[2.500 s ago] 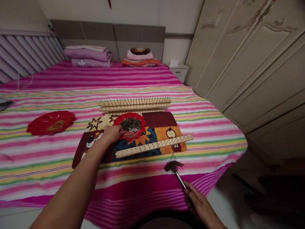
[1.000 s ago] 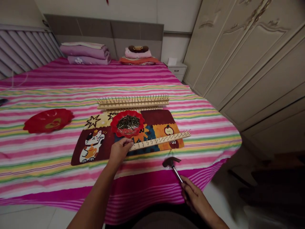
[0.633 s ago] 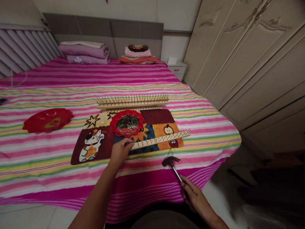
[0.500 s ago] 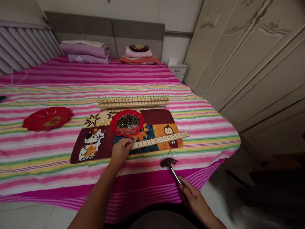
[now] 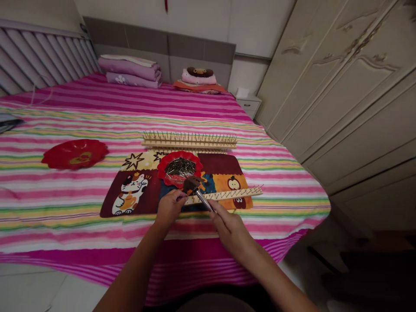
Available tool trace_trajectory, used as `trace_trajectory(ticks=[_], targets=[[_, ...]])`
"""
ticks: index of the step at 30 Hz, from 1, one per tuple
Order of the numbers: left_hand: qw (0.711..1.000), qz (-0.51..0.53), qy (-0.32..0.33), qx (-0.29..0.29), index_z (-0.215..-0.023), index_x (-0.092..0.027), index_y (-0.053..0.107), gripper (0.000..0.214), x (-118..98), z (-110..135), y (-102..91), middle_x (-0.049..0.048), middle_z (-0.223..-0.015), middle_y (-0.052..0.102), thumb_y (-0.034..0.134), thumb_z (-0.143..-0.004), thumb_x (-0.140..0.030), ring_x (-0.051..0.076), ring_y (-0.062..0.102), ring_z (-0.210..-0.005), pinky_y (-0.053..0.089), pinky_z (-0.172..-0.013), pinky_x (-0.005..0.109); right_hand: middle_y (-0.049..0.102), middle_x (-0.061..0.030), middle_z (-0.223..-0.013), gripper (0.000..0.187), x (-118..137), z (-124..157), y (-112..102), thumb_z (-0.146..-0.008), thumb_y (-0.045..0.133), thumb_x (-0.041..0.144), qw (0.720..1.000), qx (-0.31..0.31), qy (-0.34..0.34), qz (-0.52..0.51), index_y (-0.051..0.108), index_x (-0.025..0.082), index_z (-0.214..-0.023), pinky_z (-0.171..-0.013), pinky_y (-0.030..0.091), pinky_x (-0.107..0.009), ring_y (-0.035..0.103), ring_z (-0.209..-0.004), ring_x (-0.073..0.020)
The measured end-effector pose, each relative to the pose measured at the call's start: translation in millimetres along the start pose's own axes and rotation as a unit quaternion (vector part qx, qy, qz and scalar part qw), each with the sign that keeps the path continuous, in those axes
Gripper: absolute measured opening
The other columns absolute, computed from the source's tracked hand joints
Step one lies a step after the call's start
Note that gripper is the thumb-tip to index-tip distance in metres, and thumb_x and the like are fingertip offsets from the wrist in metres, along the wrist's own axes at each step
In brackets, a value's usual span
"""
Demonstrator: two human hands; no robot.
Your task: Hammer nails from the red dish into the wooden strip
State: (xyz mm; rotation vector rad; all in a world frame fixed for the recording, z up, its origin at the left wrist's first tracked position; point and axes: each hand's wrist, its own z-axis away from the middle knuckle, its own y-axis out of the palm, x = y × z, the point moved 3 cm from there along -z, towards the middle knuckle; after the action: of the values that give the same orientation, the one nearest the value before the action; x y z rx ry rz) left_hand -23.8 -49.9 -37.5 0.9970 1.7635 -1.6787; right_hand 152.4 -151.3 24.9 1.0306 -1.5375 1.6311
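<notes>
My left hand (image 5: 169,207) is closed in a pinch at the left end of a narrow wooden strip (image 5: 224,195) studded with a row of nails. What the fingertips hold there is too small to make out. My right hand (image 5: 229,223) grips a claw hammer (image 5: 203,200) by its metal shaft. The dark hammer head is just above the strip's left end, close to my left fingertips. Right behind it, a red scalloped bowl (image 5: 161,172) holds a heap of loose nails (image 5: 180,167). Strip and bowl rest on a patterned mat (image 5: 110,197) with a cat picture.
Stacked wooden strips full of upright nails (image 5: 190,142) lie behind the mat. To the left is a red plate (image 5: 73,155), with a dark object (image 5: 11,125) beyond it. Everything lies on a striped bedspread (image 5: 65,234); folded bedding (image 5: 130,71) is at the headboard. Wardrobes (image 5: 341,108) stand right.
My right hand has raised the hammer up and left, from the bed's front edge to over the strip's left end. My left hand keeps its pinch there. The view has shifted slightly.
</notes>
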Motion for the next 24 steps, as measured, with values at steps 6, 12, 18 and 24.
trace_trajectory(ticks=[6,12,18,24], targets=[[0.999,-0.02,0.026,-0.017,-0.061,-0.02,0.06,0.011,2,1,2.5,-0.0021,-0.065,0.056,0.056,-0.071,-0.024,0.011,0.051,-0.061,0.037,-0.06,0.022,0.056,-0.0004,-0.065,0.041,-8,-2,3,-0.09,0.038,0.027,0.999,0.014,-0.002,0.033,0.054,0.016,-0.126,-0.051,0.038,-0.023,0.043,-0.051,-0.0114],[1.0,-0.002,0.019,-0.014,-0.067,-0.021,0.064,0.011,4,1,3.4,-0.0009,-0.07,0.061,0.055,-0.072,-0.025,0.012,0.055,-0.066,0.04,-0.065,0.023,0.055,0.0019,-0.059,0.045,-31,56,-14,-0.092,0.037,0.039,0.997,0.035,0.063,-0.01,0.05,0.021,-0.131,-0.051,0.043,-0.023,0.049,-0.05,-0.0133],[1.0,-0.007,0.005,-0.008,-0.073,-0.022,0.066,0.012,0,1,-3.0,-0.0004,-0.074,0.064,0.056,-0.07,-0.027,0.013,0.057,-0.066,0.045,-0.066,0.024,0.069,-0.007,-0.11,0.048,-108,109,-18,-0.085,0.045,0.047,0.986,-0.002,0.161,-0.044,0.06,0.021,-0.123,-0.091,0.046,-0.031,0.059,-0.108,-0.0254],[0.997,-0.042,0.013,-0.065,-0.08,-0.022,0.066,0.02,-3,-8,-25.0,0.0018,-0.082,0.068,0.05,-0.075,-0.032,0.016,0.061,-0.075,0.047,-0.071,0.027,0.067,-0.0093,-0.116,0.056,-167,134,-10,-0.08,0.052,0.052,0.959,-0.069,0.242,-0.127,0.062,0.017,-0.122,-0.091,0.047,-0.032,0.058,-0.11,-0.027]])
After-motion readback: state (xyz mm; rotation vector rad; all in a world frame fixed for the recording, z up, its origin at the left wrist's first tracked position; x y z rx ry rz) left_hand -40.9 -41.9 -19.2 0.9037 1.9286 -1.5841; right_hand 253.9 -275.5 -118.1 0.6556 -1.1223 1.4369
